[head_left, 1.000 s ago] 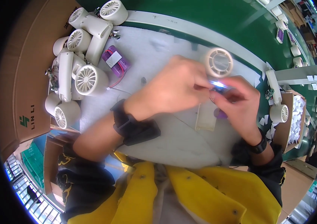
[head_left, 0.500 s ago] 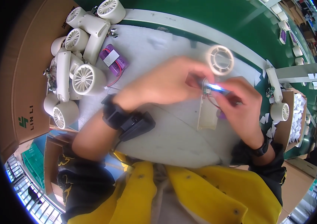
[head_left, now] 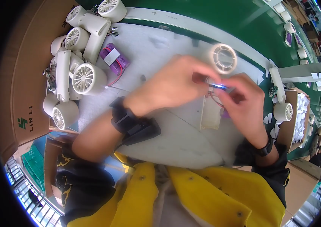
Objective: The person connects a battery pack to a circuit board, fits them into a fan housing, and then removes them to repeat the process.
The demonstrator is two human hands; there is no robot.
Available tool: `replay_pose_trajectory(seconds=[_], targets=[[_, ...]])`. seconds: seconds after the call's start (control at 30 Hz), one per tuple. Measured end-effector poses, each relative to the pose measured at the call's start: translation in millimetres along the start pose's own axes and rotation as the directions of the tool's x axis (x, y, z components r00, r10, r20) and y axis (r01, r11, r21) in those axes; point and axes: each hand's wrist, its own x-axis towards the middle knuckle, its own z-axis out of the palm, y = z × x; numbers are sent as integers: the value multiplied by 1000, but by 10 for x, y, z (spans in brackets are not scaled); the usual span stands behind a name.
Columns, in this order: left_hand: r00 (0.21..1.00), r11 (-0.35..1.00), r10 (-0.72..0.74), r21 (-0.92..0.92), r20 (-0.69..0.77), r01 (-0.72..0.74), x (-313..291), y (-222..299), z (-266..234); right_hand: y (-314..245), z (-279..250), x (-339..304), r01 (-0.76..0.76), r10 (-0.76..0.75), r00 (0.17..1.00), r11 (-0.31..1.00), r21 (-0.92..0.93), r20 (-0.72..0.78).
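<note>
Between my two hands is a small circuit board with a bright bluish-white light on it. My left hand, slightly blurred, is closed with its fingertips at the board's left end. Pinched between thumb and fingers of my right hand is the board's right end. Thin wires hang from the board over the open cream handle of a handheld fan, which lies on the work surface. Its round fan head shows just beyond my hands. A bit of a purple battery peeks out beneath my right hand.
Several cream handheld fans are piled at the left beside a large cardboard box. A purple battery pack with wires lies near them on the white foam sheet. At right are another fan and a box of white paper pieces.
My left hand and wrist have shifted slightly to the right. The glow on the circuit board looks smaller, and the board is tilted a little differently. Both hands still hold it.
</note>
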Motion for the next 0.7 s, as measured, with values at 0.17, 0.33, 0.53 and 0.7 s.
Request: replay_pose_trajectory(seconds=[0.17, 0.33, 0.53, 0.7], targets=[[992, 954, 125, 272, 19, -126, -10, -48, -2, 83, -86, 27, -230, 209, 963, 967, 114, 171], [987, 958, 160, 244, -8, -153, -1, -11, 42, -33, -355, 63, -172, 134, 884, 984, 44, 448], [980, 963, 190, 206, -62, -174, 17, -59, 7, -110, -379, 66, 87, -62, 952, 994, -71, 300], [981, 968, 178, 191, -79, -160, 17, -53, -122, -120, -533, 40, 243, -107, 932, 894, -378, 345]])
